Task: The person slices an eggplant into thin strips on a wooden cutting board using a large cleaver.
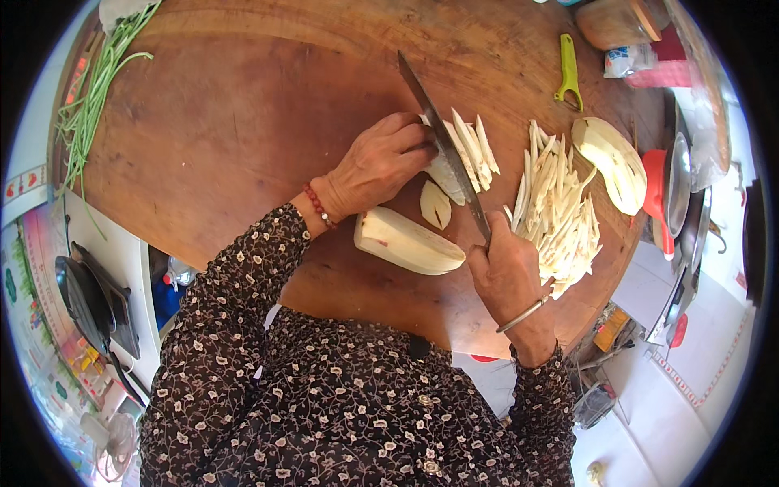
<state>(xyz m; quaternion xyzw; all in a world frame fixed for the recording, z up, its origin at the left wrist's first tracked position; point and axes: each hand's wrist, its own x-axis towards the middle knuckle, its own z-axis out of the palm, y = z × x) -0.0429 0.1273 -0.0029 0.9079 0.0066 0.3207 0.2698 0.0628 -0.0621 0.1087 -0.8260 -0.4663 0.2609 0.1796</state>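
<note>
My right hand (505,271) grips the handle of a long-bladed kitchen knife (439,131), its blade pointing away from me. Bent fingertips of my left hand (389,161) hold pale eggplant slices (446,178) close against the blade's left side. To the right of the blade lie several cut strips (473,146). A small flat offcut (436,204) rests just below the slices. Nearer to me is a thick peeled eggplant piece (405,242), cut flat at its left end. A large heap of eggplant strips (557,213) lies beyond my right hand. The knife's edge is partly hidden among the slices.
Everything lies on a round-edged wooden table (213,122). At the right are another peeled eggplant (610,163), a green peeler (568,70) and a red pan (655,182). Long green beans (100,100) hang over the left edge. A brown container (614,25) stands far right.
</note>
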